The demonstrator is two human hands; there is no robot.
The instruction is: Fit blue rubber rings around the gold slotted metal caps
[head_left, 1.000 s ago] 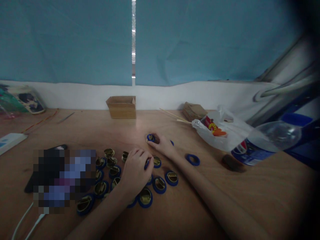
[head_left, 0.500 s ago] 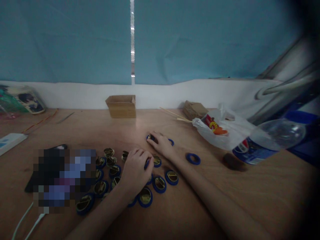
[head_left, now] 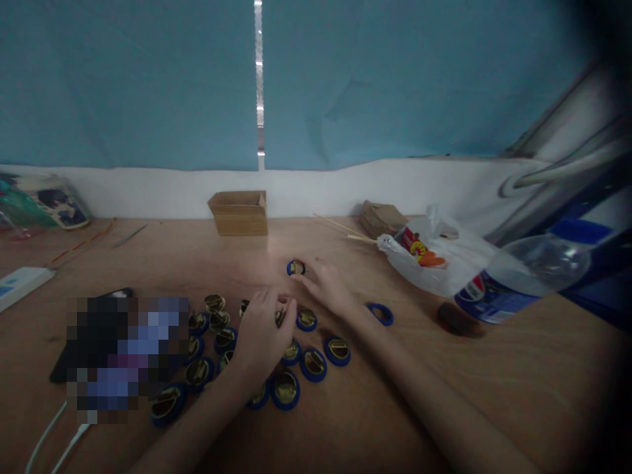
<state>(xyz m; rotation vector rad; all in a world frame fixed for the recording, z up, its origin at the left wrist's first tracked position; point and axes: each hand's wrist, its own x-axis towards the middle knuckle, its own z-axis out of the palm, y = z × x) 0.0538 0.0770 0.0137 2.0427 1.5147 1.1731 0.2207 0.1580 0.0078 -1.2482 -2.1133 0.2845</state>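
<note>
My left hand (head_left: 265, 332) is over a cluster of round pin badges, its fingers curled round a gold-backed pin badge (head_left: 280, 317) that shows between thumb and fingertips. My right hand (head_left: 322, 286) lies farther out, thumb and fingers apart and slightly blurred. Just beyond its thumb, a badge in a blue ring (head_left: 296, 267) rests on the table; whether the fingers touch it I cannot tell. Several blue-rimmed badges (head_left: 313, 364) lie pin side up around the left hand. To the right of my right wrist is a loose blue ring (head_left: 380, 314).
An open cardboard box (head_left: 239, 214) stands by the wall, with a brown packet (head_left: 381, 218) farther right. A plastic bag (head_left: 444, 263) and a large bottle (head_left: 523, 276) sit at the right. Left are a blurred-out phone (head_left: 93, 342) with cables and a white power strip (head_left: 22, 286).
My right hand has drawn back slightly from the ringed badge, uncovering it. The blue ring seen beside that hand no longer shows. My left hand has shifted slightly left, its fingers closing more.
</note>
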